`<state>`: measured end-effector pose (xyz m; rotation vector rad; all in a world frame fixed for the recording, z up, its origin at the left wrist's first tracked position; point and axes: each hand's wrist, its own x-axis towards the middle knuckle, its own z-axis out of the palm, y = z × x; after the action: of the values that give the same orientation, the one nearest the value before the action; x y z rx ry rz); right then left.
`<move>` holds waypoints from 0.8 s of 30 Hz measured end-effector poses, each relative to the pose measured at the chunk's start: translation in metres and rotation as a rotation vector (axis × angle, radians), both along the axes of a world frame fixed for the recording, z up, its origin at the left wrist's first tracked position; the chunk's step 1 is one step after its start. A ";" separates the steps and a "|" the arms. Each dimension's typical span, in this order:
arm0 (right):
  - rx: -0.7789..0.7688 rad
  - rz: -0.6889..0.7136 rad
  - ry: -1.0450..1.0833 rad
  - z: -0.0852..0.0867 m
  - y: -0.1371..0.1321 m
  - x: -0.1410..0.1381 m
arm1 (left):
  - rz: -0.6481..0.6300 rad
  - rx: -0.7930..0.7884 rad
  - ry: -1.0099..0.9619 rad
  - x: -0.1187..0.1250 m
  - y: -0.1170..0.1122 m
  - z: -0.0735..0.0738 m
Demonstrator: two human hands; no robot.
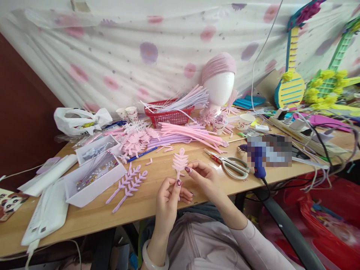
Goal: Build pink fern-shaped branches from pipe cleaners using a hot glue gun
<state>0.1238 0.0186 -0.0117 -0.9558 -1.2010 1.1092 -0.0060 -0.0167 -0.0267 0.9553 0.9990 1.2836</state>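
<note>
Upright in front of me is a pink pipe-cleaner leaf [180,161], with paired fronds and a small loop on top. My left hand [170,193] is closed around its stem, thumb towards me. At the leaf's lower right edge, the thumb and a finger of my right hand [206,179] pinch a frond tip. Two lilac pipe-cleaner sprigs [129,185] lie on the table to the left. Behind the leaf spreads a bundle of pink pipe cleaners [189,134]. Scissors [234,167] with pale handles rest to the right of my hands.
A blue glue gun [258,163] stands right of the scissors. A red basket [168,116] of pipe cleaners and a white mannequin head [221,86] are at the back. White boxes [94,180] hold beads at left. Cables and a power strip [306,135] lie right.
</note>
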 end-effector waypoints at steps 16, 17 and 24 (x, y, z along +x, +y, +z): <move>-0.062 0.060 0.009 0.003 -0.001 0.006 | 0.015 0.023 0.038 0.002 -0.003 0.003; -0.066 0.059 0.013 0.003 -0.001 0.006 | 0.014 0.023 0.039 0.002 -0.003 0.003; -0.071 0.081 0.052 0.002 0.000 0.005 | 0.023 0.003 -0.030 0.000 -0.001 0.000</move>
<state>0.1286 0.0181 -0.0093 -0.9329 -1.1733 1.2407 -0.0056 -0.0177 -0.0265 0.9267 0.9872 1.3152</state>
